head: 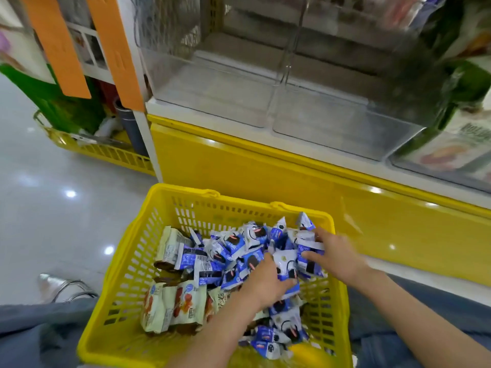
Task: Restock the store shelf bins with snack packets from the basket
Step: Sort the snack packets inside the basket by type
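A yellow plastic basket (138, 261) stands on the floor in front of me, holding a heap of blue-and-white snack packets (231, 248) and some cream packets (172, 306) at its left. My left hand (265, 282) is sunk into the blue packets, fingers curled round a few. My right hand (334, 253) presses on the packets at the basket's far right corner, fingers closing on them. Above, two clear shelf bins (212, 102) (345, 128) sit side by side on a white ledge, with nothing visible inside.
A yellow cabinet front (265, 171) runs below the bins. A second yellow basket (106, 152) with green bags lies at the left on the shiny floor. A filled clear bin (451, 155) is at the right. My knees flank the basket.
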{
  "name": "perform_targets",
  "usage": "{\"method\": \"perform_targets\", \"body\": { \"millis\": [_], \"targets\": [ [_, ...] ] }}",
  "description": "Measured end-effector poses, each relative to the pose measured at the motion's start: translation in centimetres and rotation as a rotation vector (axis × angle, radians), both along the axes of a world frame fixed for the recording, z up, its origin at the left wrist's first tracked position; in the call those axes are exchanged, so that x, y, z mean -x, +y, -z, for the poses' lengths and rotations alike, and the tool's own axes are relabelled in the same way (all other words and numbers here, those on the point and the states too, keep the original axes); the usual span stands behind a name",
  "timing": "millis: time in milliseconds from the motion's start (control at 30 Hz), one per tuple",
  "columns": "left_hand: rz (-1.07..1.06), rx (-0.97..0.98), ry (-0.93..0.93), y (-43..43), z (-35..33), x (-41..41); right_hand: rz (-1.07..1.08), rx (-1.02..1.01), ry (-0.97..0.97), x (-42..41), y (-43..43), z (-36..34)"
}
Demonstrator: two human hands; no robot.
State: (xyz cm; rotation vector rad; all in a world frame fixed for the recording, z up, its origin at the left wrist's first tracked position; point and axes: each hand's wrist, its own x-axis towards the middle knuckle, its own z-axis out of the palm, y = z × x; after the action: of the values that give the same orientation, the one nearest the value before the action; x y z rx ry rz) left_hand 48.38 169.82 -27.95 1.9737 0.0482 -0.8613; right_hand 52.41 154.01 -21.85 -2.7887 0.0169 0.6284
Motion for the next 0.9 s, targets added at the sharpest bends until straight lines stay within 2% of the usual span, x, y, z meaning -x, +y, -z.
{"method": "perform_targets", "body": {
  "millis": [67,133,300,367,500,700,833,900],
  "targets": [
    [0.067,-0.095,0.003,-1.1,1.3,1.3,-0.035,0.094,0.013,1.0,-0.3,0.9],
    [0.122,-0.108,-0.023,-1.8,2.0,2.7,-0.073,0.145,0.03,1.6,-0.6,1.6],
    [0.167,-0.043,-0.083,-2.4,3.0,4.6,-0.107,0.069,0.171,2.4,-1.9,1.9],
    [0.223,-0.079,-0.137,-2.2,3.0,4.7,-0.143,0.126,0.112,2.9,-1.8,1.9],
    [0.333,-0.144,-0.265,-0.5,1.6,3.9,-0.323,0.308,-0.143,3.7,-0.5,1.7],
    [-0.036,-0.178,-0.621,8.3,-3.0,1.3,-0.395,0.027,-0.322,3.8,3.7,0.8],
    [-0.275,-0.346,-0.801,16.0,-3.8,1.0,-0.422,-0.124,-0.265,2.7,7.9,2.7],
    [-0.417,-0.466,-0.784,19.5,-2.8,1.5,-0.427,-0.155,-0.188,2.1,10.3,4.8]
  ]
}}
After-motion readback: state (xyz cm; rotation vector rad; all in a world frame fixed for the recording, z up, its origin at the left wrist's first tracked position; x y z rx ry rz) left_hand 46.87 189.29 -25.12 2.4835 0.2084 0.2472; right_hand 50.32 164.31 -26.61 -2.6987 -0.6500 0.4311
